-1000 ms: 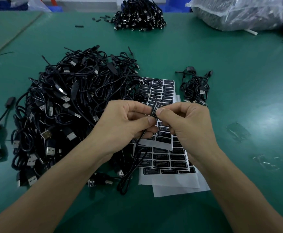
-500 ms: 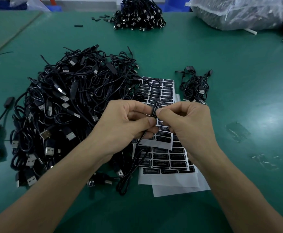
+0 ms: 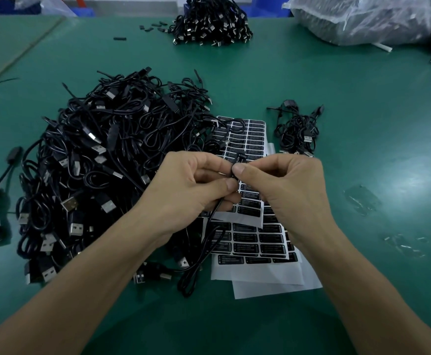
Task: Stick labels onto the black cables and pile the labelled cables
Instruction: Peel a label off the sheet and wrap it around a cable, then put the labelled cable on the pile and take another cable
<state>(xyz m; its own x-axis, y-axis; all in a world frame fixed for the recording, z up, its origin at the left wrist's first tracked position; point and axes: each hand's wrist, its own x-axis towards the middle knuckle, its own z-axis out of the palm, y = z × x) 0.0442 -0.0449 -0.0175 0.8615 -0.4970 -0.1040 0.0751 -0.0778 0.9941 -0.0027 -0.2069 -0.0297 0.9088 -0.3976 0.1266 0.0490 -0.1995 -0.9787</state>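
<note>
Cable (image 3: 238, 161) in work first: its slack hangs down from your hands, and the loop lies nearest you on the green table (image 3: 235, 326), just beside the label sheets (image 3: 258, 252). Above the sheets you hold it by its thick inline part. Your left hand (image 3: 187, 190) pinches it between thumb and curled fingers, and your right hand (image 3: 288, 190) pinches the upper end, thumbs almost touching. I judge you are pressing a label down onto it; whether it is fully wrapped is too small to tell.

The sheets show many black labels unpeeled, with bare backing at the near edge. To the left lies the big heap of cables (image 3: 101, 170), which I take to be unlabelled, so most of the job looks undone. Right of the sheets and a little farther sits the small pile (image 3: 299, 134), likely your labelled ones, and only a few. At the far edge are another cable heap (image 3: 212, 21) and a clear plastic bag (image 3: 363, 19).
</note>
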